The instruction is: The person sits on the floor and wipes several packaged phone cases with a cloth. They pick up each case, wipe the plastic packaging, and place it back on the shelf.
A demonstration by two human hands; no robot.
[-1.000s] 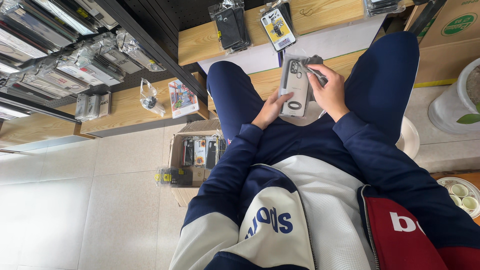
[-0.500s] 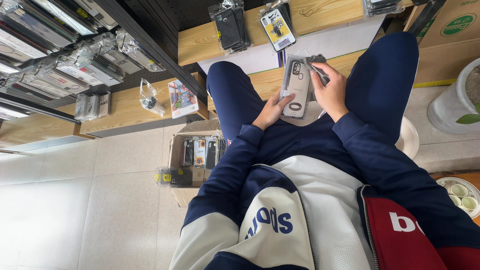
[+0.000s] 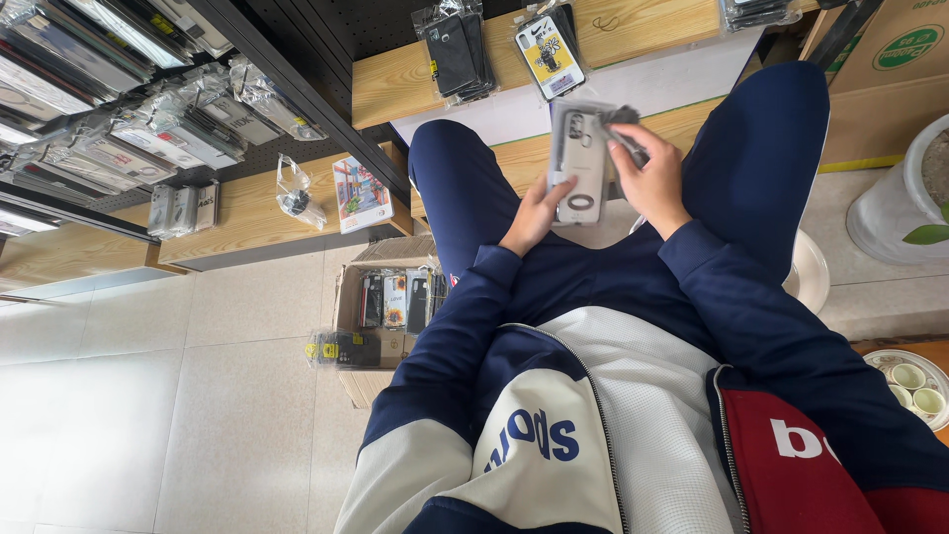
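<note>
navy, white, red zip jacket [image 3: 593,396]

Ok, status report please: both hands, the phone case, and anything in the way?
Left hand supports clear phone case from below. Right hand pinches its top corner. Case over lap, between knees. Nothing in the way; cardboard box of cases apart on floor.
</note>
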